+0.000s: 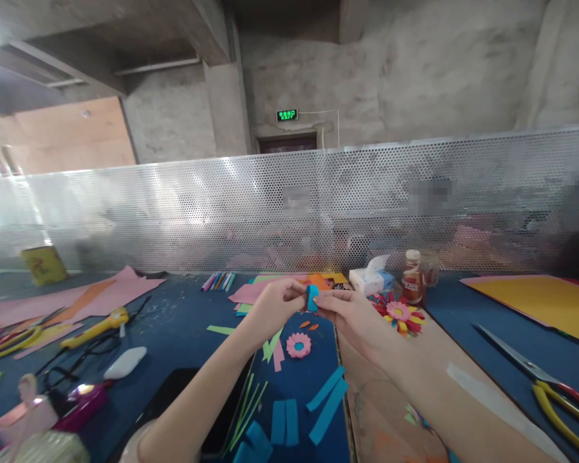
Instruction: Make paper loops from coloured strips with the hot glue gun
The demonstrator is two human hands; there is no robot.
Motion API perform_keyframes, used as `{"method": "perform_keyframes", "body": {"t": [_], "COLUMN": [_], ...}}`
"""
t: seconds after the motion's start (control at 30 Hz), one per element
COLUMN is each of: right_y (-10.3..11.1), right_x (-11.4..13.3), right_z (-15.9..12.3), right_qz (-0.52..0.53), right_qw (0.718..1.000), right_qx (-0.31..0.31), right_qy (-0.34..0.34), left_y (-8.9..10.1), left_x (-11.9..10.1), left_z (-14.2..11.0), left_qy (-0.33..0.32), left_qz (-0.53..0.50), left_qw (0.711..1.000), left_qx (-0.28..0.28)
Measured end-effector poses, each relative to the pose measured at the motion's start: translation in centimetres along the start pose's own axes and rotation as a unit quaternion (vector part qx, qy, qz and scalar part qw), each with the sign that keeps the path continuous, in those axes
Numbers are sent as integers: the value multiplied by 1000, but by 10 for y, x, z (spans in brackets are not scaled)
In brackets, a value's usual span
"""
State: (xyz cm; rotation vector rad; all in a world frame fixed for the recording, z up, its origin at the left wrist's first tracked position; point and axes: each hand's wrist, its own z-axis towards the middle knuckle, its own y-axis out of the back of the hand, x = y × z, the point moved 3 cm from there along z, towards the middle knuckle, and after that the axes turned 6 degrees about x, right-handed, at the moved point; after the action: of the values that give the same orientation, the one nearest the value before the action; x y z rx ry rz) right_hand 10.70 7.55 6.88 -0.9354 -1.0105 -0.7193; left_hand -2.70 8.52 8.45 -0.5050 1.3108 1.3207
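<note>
Both hands meet above the middle of the blue table and pinch one small folded blue paper strip (311, 298). My left hand (276, 303) grips it from the left with fingers curled. From the right, my right hand (352, 316) holds its other edge between thumb and fingertips. Below them a small pink paper flower (298, 345) lies on the blue mat. Several loose blue paper strips (326, 400) lie nearer to me.
A multicoloured paper flower (399, 313), a tissue box (371, 279) and a jar (412, 277) stand behind the hands. Yellow-handled scissors (545, 381) lie at the right, a yellow glue gun (98, 326) at the left. A perforated metal screen (289, 206) closes the table's far edge.
</note>
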Motion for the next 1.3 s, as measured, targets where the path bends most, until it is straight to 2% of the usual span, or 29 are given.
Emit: {"method": "perform_keyframes", "body": {"t": [0.3,0.6,1.3], "right_y": [0,2,1], "right_x": [1,0,2], "right_z": [0,2,-2], "right_qz": [7,18,1], "right_qw": [1000,999,1000], "right_qx": [-8,15,-11], "right_qy": [4,27,13], "left_y": [0,-3,-2], "left_x": [-3,-3,-3], "left_z": [0,1,-1], "left_qy": [1,-12,-7], "left_qz": [-3,-17,-5], "left_qw": [1000,1000,1000], "left_qx": [-4,12,5]}}
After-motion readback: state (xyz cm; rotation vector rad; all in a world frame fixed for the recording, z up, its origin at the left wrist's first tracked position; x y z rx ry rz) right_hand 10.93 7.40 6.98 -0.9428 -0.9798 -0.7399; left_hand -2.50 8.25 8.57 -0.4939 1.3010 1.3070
